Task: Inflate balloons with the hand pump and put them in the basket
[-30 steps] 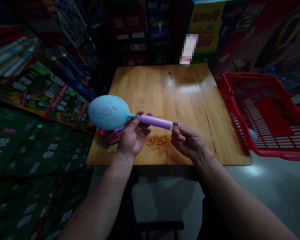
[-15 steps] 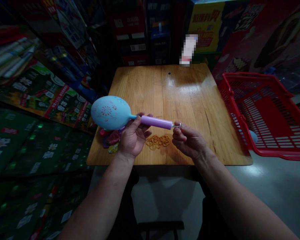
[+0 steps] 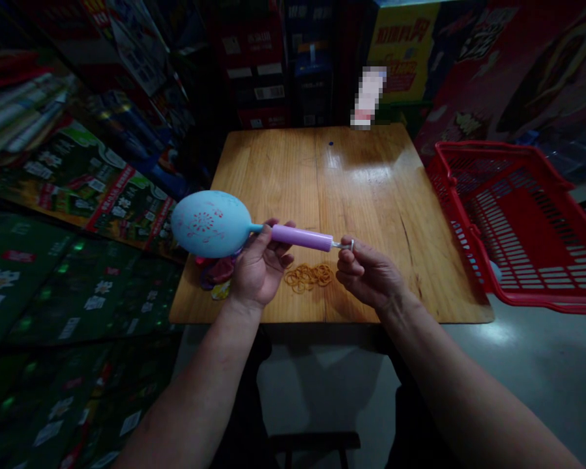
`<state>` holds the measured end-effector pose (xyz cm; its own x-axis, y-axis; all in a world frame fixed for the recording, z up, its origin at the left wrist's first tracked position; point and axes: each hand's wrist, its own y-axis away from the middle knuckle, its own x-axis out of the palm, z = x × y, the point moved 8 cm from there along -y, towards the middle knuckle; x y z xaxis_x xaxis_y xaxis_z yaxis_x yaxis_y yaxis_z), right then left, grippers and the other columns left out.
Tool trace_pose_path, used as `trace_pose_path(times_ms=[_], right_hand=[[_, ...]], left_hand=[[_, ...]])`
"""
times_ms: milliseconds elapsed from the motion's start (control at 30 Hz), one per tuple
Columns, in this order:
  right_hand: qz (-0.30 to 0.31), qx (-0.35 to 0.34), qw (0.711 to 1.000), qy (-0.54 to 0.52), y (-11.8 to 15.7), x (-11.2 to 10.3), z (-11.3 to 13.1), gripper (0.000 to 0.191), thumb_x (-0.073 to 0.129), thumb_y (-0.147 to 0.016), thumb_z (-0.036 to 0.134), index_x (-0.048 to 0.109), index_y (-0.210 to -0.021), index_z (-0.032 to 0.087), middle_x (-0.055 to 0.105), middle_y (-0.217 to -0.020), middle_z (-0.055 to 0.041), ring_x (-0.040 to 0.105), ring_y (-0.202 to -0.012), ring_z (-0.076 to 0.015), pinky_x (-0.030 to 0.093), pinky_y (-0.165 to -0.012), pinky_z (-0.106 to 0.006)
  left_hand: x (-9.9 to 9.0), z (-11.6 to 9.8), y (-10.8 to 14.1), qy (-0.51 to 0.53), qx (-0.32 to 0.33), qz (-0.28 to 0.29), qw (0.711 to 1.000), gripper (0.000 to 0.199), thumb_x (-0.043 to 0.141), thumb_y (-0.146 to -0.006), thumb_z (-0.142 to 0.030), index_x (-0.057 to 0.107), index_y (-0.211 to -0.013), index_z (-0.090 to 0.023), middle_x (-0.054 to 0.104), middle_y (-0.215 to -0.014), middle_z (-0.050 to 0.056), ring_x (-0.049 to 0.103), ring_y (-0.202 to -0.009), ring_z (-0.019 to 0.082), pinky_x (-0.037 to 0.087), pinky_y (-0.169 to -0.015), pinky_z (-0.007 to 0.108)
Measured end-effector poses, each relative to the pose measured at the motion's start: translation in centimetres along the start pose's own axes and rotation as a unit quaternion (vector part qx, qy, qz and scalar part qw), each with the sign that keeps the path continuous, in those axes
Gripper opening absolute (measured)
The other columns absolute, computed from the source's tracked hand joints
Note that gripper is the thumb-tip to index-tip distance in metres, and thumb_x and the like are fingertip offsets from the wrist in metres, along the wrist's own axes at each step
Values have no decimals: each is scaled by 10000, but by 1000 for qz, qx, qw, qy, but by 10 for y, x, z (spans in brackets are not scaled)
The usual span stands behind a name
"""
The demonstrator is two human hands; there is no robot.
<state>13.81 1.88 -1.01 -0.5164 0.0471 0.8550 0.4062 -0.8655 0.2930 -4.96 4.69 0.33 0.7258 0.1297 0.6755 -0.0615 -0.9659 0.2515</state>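
Observation:
A light blue balloon (image 3: 210, 223) with red printed patterns is inflated, its neck fitted on the left end of a purple hand pump (image 3: 302, 238). My left hand (image 3: 263, 264) is closed round the balloon's neck and the pump's end, thumb on top. With my right hand (image 3: 368, 270) I pinch the white handle at the pump's right end, and a short length of rod shows. Below the pump, a heap of tan rubber bands (image 3: 309, 277) lies on the wooden table (image 3: 293, 176). Uninflated balloons (image 3: 220, 277) in several colours lie partly hidden behind my left hand and the blue balloon.
A red shopping basket (image 3: 542, 301) stands right of the table, with something light blue partly visible through its side. Green cartons (image 3: 72, 280) line the left, and stacked boxes (image 3: 253, 65) stand behind the table. A stool (image 3: 315, 441) is below.
The balloon and the pump barrel have shifted slightly left with my left hand's fingers, and more of the rod shows. The balloon looks slightly larger. My right hand has hardly moved.

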Motion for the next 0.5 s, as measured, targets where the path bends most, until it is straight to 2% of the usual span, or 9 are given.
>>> trace_pose_path(times_ms=[100,200,333,500], right_hand=[[5,13,1000,-10,-3,0,-11,172,707,-842,159,637,-999,168,642,-710,31,464,-493,-42,427,-484,-162],[6,12,1000,-20,-4,1,-12,162,697,-856,164,633,-1006,169,636,-706,35,469,-498,-42,430,-490,-160],[3,17,1000,6,-2,1,0,131,677,-872,161,644,-998,170,641,-711,29,469,-504,-45,428,-494,-164],[-8,-18,1000,-7,2,-3,20,79,617,-909,145,660,-970,173,612,-686,50,440,-479,-27,403,-479,-142]], left_hand=[[4,13,2,0,-15,9,1000,221,685,-902,-335,694,-1098,-234,756,-1128,71,731,-926,172,549,-613,205],[4,13,1,0,-8,-2,1000,214,688,-898,-340,699,-1079,-226,756,-1127,73,729,-927,164,541,-620,194],[0,-2,-2,-6,-9,-17,1000,180,690,-890,-330,710,-1030,-218,763,-1085,71,727,-894,152,528,-604,176],[-6,-23,-3,2,40,-24,999,151,669,-908,-333,713,-1020,-242,760,-1084,45,719,-932,147,529,-604,163]])
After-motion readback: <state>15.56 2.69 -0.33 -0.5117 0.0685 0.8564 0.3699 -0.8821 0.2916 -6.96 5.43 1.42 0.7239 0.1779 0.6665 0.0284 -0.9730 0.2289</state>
